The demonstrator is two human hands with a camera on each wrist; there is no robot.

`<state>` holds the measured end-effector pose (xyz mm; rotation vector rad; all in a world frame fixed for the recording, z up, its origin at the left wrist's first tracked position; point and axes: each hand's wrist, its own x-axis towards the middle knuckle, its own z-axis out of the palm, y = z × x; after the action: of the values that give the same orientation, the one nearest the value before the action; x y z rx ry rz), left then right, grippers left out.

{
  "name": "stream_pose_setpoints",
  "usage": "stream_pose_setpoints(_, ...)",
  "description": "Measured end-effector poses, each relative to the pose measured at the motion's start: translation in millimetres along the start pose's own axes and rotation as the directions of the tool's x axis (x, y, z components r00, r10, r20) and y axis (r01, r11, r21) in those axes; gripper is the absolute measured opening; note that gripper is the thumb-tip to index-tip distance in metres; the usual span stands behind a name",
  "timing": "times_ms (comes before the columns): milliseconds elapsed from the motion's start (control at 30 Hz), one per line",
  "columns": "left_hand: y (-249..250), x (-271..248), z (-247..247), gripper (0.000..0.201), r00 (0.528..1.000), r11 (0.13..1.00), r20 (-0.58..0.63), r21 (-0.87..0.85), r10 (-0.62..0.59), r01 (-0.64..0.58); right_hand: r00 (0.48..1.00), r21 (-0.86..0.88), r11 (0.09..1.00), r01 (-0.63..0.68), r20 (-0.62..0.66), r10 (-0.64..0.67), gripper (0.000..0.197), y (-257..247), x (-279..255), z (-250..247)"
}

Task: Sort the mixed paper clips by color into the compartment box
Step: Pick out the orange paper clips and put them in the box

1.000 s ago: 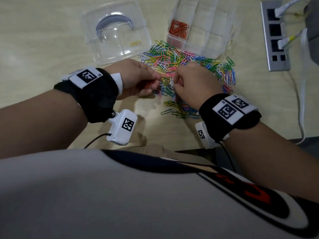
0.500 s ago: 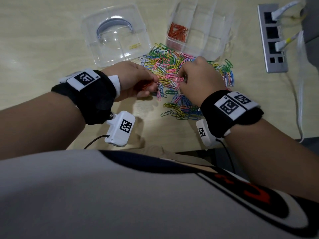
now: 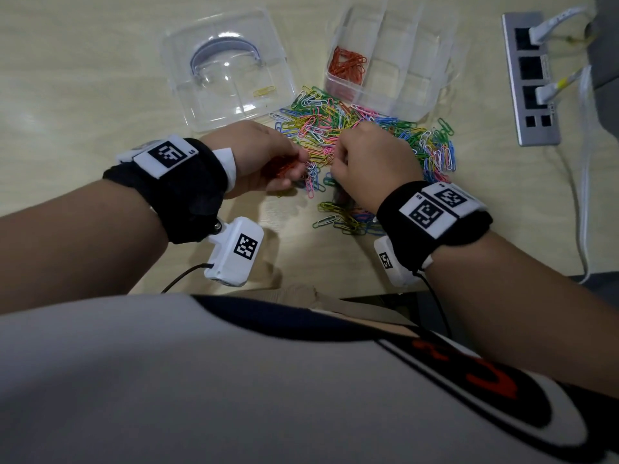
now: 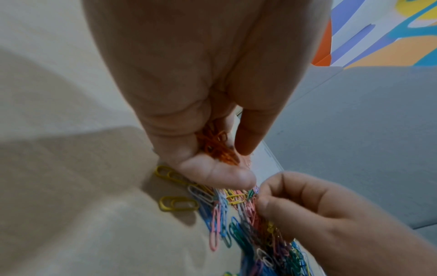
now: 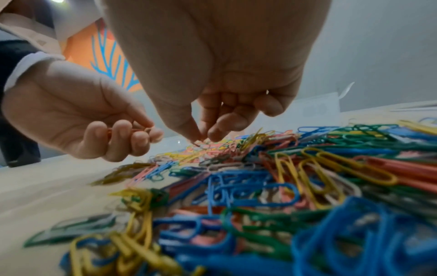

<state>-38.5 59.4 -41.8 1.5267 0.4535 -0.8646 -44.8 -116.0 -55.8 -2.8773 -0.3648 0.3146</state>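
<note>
Right hand (image 3: pixel 371 162) has drawn back toward the left, fingertips pinching into the clip pile (image 3: pixel 361 128). Left hand (image 3: pixel 264 159) cups orange clips (image 4: pixel 217 147).

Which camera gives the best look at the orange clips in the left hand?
The left wrist view: orange clips bunched in the curled left hand. The head view shows a sliver; the right wrist view only hints between fingers.

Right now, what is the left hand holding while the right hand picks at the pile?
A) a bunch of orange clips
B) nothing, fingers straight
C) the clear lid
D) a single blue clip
A: the left hand has its fingers curled round a bunch of orange clips, the same colour as the clips already in the compartment box, while the right hand pinches at the mixed pile.
</note>
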Motion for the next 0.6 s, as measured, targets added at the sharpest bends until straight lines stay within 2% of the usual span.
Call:
stream_pose_setpoints(133,1,2,4,0.027,0.998,0.998,0.012,-0.021,-0.056,0.056,0.999,0.214,0.977,-0.001,-0.037,0.01,0.01,-2,-4,-6)
stream_pose_setpoints(200,2,2,9,0.032,0.997,0.994,0.016,-0.077,-0.074,0.075,0.998,0.326,0.944,0.058,-0.041,-0.047,0.008,-7,-6,-7)
stream_pose_setpoints(300,4,3,15,0.028,0.998,0.989,0.007,-0.129,-0.069,0.069,0.987,0.413,0.897,0.159,-0.054,-0.15,0.014,-14,-8,-6)
stream_pose_setpoints(333,5,3,16,0.024,0.997,0.99,0.013,-0.118,-0.071,0.072,0.986,0.43,0.887,0.169,-0.076,-0.151,0.015,-15,-8,-6)
stream_pose_setpoints(400,7,2,17,0.022,0.996,0.994,0.033,-0.081,-0.077,0.079,0.988,0.448,0.885,0.125,-0.139,-0.069,0.015,-10,-4,-8)
stream_pose_setpoints(467,6,2,15,0.023,0.997,0.996,0.033,-0.052,-0.076,0.078,0.983,0.401,0.916,0.021,-0.175,0.054,0.021,0,5,-10)
stream_pose_setpoints(500,6,2,14,0.022,0.997,0.997,0.027,-0.039,-0.07,0.071,0.983,0.335,0.941,-0.041,-0.153,0.097,0.026,6,10,-11)
stream_pose_setpoints(567,5,2,13,0.02,0.998,0.998,0.013,-0.026,-0.053,0.054,0.992,0.12,0.986,-0.115,-0.037,0.12,0.038,15,17,-11)
stream_pose_setpoints(600,5,2,12,0.019,0.999,0.998,0.009,-0.026,-0.048,0.048,0.994,0.014,0.994,-0.107,0.025,0.107,0.042,17,17,-11)
